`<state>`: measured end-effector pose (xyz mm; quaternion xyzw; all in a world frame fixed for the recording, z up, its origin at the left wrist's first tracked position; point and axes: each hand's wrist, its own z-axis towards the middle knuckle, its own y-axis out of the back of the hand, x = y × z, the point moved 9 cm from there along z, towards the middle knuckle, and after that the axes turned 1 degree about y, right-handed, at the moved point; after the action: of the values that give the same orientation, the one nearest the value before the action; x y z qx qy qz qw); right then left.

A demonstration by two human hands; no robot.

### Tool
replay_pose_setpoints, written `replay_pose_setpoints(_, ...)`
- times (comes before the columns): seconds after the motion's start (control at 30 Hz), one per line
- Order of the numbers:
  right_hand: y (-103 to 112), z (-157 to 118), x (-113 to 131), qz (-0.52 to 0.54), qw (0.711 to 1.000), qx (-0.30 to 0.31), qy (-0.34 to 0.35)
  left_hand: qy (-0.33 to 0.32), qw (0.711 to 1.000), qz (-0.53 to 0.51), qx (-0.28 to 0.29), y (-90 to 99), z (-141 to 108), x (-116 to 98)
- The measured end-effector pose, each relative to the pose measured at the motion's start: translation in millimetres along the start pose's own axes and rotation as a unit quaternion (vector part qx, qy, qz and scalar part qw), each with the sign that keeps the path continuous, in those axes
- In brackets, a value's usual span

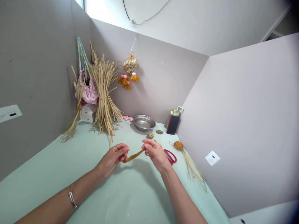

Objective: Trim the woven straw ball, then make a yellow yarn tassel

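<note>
A short bundle of mustard-brown yarn [134,156] is stretched between my two hands above the table, sagging a little in the middle. My left hand [115,157] pinches its left end with closed fingers. Its right end is between the thumb and fingers of my right hand [154,152]. Red-handled scissors [171,156] lie on the table beside my right hand, their blades mostly hidden behind it. Just beyond that hand sits a small woven straw ball [150,135]. A ball of the same brown yarn [178,145] lies farther right.
A steel bowl [144,123], thread spool [159,132] and phone [173,124] leaning on a bottle stand at the back. Tall straw bundles [104,93] rise at back left. Loose straw strips [192,168] lie right. Tasselled woven ornaments [128,70] hang on the grey partition.
</note>
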<state>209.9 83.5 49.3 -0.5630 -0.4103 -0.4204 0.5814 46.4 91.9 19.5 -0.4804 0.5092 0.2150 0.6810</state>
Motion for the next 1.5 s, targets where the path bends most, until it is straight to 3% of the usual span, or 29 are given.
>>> replay_pose_setpoints(0.23, -35.1, -12.3, -11.4, -0.064, 0.996, 0.067, 0.009, 0.008, 1.0, 0.003, -0.025, 1.6, -2.6, 2.2)
replay_pose_setpoints(0.43, -36.4, -12.2, -12.4, -0.077, 0.995, 0.058, 0.031, 0.014, 1.0, 0.01, 0.019, -11.5, -6.3, 1.7)
replay_pose_setpoints(0.57, -42.2, -13.1, -15.8, -0.074, 0.994, 0.078, 0.027, -0.008, 0.999, 0.049, -0.001, -8.4, -5.8, 2.4)
replay_pose_setpoints(0.9, -49.6, -15.1, -18.4, -0.096, 0.99, 0.098, 0.013, -0.036, 0.995, 0.094, 0.014, -11.1, -4.4, -1.3)
replay_pose_setpoints(1.33, -51.4, -13.1, -25.6, -0.102, 0.991, 0.089, 0.021, -0.043, 0.994, 0.091, -0.039, -2.5, -4.7, -2.7)
replay_pose_setpoints(1.5, -47.5, -10.9, -26.6, -0.101, 0.992, 0.072, 0.017, -0.035, 0.994, 0.103, -0.02, -8.6, -6.1, -1.5)
